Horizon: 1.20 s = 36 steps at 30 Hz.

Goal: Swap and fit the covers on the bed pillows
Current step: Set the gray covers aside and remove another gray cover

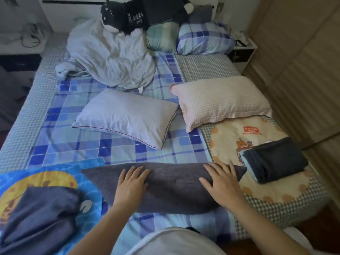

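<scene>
A dark grey cover (171, 188) lies flat across the near edge of the bed. My left hand (131, 184) rests on its middle with fingers straight. My right hand (221, 183) presses flat on its right part, fingers spread. Beyond it lie a bare white pillow (127, 116) with dark piping and a pink checked pillow (220, 100). A folded dark cover stack (274, 160) sits at the right on a cream cartoon mat (226, 142). A dark blue covered pillow (38, 219) lies at the near left.
A crumpled pale duvet (110, 56) is heaped at the back left, with a black-and-white plush toy (117, 17) above it. A green striped pillow (161, 36) and a blue plaid pillow (204, 38) lean at the headboard. A wooden wardrobe (298, 52) runs along the right.
</scene>
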Motion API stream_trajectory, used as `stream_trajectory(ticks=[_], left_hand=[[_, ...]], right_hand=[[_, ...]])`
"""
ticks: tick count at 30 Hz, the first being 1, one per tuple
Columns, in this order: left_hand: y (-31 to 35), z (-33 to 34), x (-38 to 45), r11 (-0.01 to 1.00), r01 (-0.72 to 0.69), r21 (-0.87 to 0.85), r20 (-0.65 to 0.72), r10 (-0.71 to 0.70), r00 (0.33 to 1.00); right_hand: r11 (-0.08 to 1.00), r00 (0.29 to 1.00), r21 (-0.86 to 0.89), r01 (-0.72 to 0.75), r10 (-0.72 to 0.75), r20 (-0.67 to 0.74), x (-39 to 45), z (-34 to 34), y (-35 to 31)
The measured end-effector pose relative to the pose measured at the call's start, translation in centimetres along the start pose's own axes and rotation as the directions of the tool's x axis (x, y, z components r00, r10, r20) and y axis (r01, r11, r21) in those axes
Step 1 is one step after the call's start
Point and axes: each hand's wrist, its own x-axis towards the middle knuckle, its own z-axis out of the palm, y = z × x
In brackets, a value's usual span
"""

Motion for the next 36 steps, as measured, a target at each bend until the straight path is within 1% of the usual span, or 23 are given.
stream_trajectory(ticks=[3,5,7,9,11,13,15,17,18,20,22,23,25,27,28,29,30,31,32,33,34,35,36], left_hand=[[-1.8,1.1,0.7,0.995,0.059,0.083,-0.061,-0.054,0.997],[-2.0,0.4,1.1,0.985,0.158,0.076,-0.059,-0.154,0.986],[-0.9,-0.7,1.2,0.978,0.206,-0.039,-0.074,-0.209,0.975],[1.0,-2.4,0.3,0.972,0.118,-0.202,-0.175,-0.154,0.973],[2.5,-4.5,-1.7,0.911,-0.042,-0.410,-0.289,-0.086,0.953],[3.2,-6.9,-4.1,0.801,-0.168,-0.574,-0.353,-0.057,0.934],[3.0,-8.4,-6.0,0.725,-0.290,-0.624,-0.428,-0.007,0.904],[2.2,-8.7,-7.4,0.722,-0.381,-0.577,-0.464,0.095,0.881],[1.7,-8.5,-7.9,0.749,-0.401,-0.528,-0.447,0.156,0.881],[1.1,-7.2,-8.5,0.833,-0.399,-0.385,-0.418,0.228,0.879],[1.0,-5.8,-8.3,0.879,-0.346,-0.329,-0.407,0.199,0.892],[1.1,-5.3,-7.9,0.873,-0.294,-0.390,-0.396,0.129,0.909],[1.6,-6.4,-6.6,0.734,-0.111,-0.670,-0.304,-0.135,0.943],[1.4,-9.3,-5.5,0.532,0.015,-0.847,-0.240,-0.408,0.881],[1.0,-11.1,-4.8,0.519,0.001,-0.855,-0.299,-0.494,0.816],[0.7,-13.1,-4.2,0.519,-0.028,-0.854,-0.346,-0.526,0.777],[0.7,-15.5,-3.9,0.504,-0.062,-0.862,-0.360,-0.520,0.774],[1.0,-17.8,-3.6,0.494,-0.098,-0.864,-0.365,-0.480,0.798],[1.3,-19.6,-3.3,0.529,-0.132,-0.838,-0.394,-0.420,0.817],[1.8,-20.8,-3.2,0.601,-0.134,-0.788,-0.414,-0.356,0.838],[2.4,-21.4,-2.8,0.673,-0.110,-0.731,-0.403,-0.296,0.866],[2.9,-21.5,-2.5,0.734,-0.092,-0.672,-0.375,-0.231,0.898],[3.5,-21.2,-2.2,0.802,-0.084,-0.592,-0.361,-0.170,0.917]], right_hand=[[0.982,0.968,-0.083,-0.172,0.184,0.170,-0.5,0.2,4.3],[0.982,0.967,-0.072,-0.173,0.184,0.179,0.5,0.3,3.6],[0.980,0.966,-0.007,-0.200,0.198,0.166,2.0,-1.6,0.8],[0.963,0.966,0.139,-0.232,0.212,0.150,3.7,-4.8,-2.4],[0.921,0.969,0.306,-0.243,0.217,0.116,6.1,-8.8,-4.8],[0.768,0.962,0.579,-0.274,0.225,0.157,9.1,-12.6,-6.1],[0.475,0.920,0.790,-0.387,0.259,0.295,12.4,-15.1,-6.6],[0.120,0.821,0.824,-0.554,0.242,0.517,14.9,-16.2,-6.3],[-0.011,0.763,0.787,-0.617,0.235,0.602,15.8,-16.2,-6.0],[-0.085,0.663,0.701,-0.708,0.263,0.701,16.9,-15.5,-5.5],[-0.079,0.611,0.662,-0.745,0.316,0.726,17.5,-14.9,-5.6],[-0.075,0.608,0.656,-0.751,0.307,0.732,17.4,-14.9,-6.1],[-0.117,0.629,0.672,-0.732,0.263,0.731,16.8,-15.1,-7.3],[-0.081,0.677,0.699,-0.711,0.195,0.710,16.4,-14.7,-7.6],[0.026,0.684,0.691,-0.723,0.166,0.710,16.2,-14.5,-7.5],[0.238,0.682,0.642,-0.729,0.172,0.711,15.8,-14.5,-7.3],[0.516,0.700,0.528,-0.674,0.218,0.680,15.5,-14.6,-6.9],[0.771,0.755,0.343,-0.537,0.258,0.603,15.3,-14.5,-6.3],[0.885,0.838,0.236,-0.402,0.252,0.484,15.0,-14.7,-5.8],[0.908,0.909,0.276,-0.316,0.206,0.362,14.4,-15.1,-5.4],[0.871,0.961,0.431,-0.237,0.146,0.233,13.4,-15.8,-5.5],[0.755,0.984,0.632,-0.175,0.111,0.140,11.9,-16.8,-6.1],[0.572,0.992,0.810,-0.126,0.066,0.108,10.1,-17.9,-7.0]])
